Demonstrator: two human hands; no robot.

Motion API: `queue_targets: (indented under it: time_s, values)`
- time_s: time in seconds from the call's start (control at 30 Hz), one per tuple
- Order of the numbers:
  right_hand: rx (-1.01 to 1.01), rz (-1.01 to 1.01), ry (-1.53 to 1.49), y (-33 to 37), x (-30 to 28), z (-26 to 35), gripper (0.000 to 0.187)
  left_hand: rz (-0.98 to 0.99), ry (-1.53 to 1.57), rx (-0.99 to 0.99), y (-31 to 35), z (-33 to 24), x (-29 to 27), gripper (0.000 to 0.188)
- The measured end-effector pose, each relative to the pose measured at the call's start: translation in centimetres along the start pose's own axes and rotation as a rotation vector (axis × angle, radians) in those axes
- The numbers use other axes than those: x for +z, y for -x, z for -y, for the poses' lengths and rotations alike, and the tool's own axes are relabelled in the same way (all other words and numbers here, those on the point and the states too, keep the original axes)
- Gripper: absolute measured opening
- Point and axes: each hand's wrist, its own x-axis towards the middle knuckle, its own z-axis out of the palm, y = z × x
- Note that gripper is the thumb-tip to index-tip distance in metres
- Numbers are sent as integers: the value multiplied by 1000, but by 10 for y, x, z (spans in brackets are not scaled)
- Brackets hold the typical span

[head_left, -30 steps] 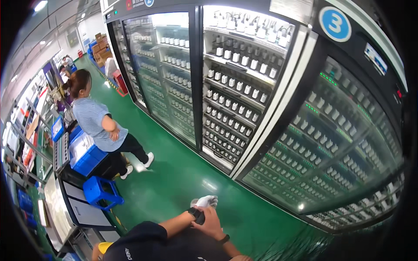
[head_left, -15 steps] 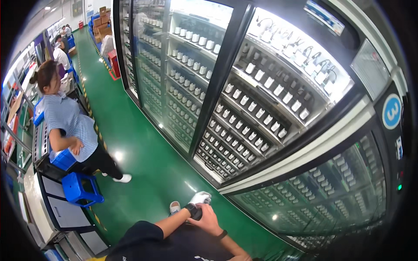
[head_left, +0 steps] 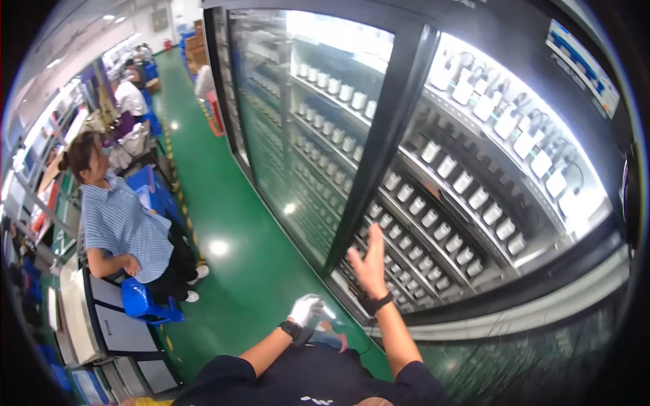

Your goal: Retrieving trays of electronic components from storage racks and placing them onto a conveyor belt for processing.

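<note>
My right hand (head_left: pixel 369 267) is bare and raised in front of the lit cabinet's shelves, its thumb apart from its fingers and nothing in it. A dark band (head_left: pixel 377 303) circles that wrist. Lower and to the left, my left hand (head_left: pixel 307 309) wears a white glove; its fingers are loosely bent, with no object visible in them. On the left wrist sits a black watch (head_left: pixel 295 331). Beyond my right hand, rows of small white devices (head_left: pixel 441 231) stand on the cabinet's shelves. Larger white units with cables (head_left: pixel 506 123) line the bright upper shelf.
A glass door (head_left: pixel 318 142) with a dark frame covers the cabinet's left part. To the left, a person (head_left: pixel 132 223) in a checked shirt stands near a blue stool (head_left: pixel 145 301). A green floor (head_left: pixel 244 271) runs between the cabinet and the workbenches.
My right hand has left my left wrist and risen toward the shelves. My left hand stays low. The view has turned, and the shelves appear nearer.
</note>
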Motion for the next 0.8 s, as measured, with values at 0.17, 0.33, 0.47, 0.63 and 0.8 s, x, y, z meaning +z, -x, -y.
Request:
queue_targets:
  time_s: [0.17, 0.33, 0.47, 0.63, 0.8]
  values:
    - [150, -209, -16, -110, 56, -12, 104, 23, -43, -33, -9, -14, 24, 20]
    - [187, -299, 88, -126, 88, -12, 111, -12, -33, -51, -30, -23, 36, 24]
    - [208, -272, 89, -136, 93, -14, 111, -81, -109, -98, -57, -36, 42, 24]
    - [149, -273, 175, -154, 112, -10, 110, 7, -130, -119, -79, -41, 56, 24]
    - [43, -150, 404, -175, 113, -6, 107, 116, -185, -179, -87, -55, 60, 24]
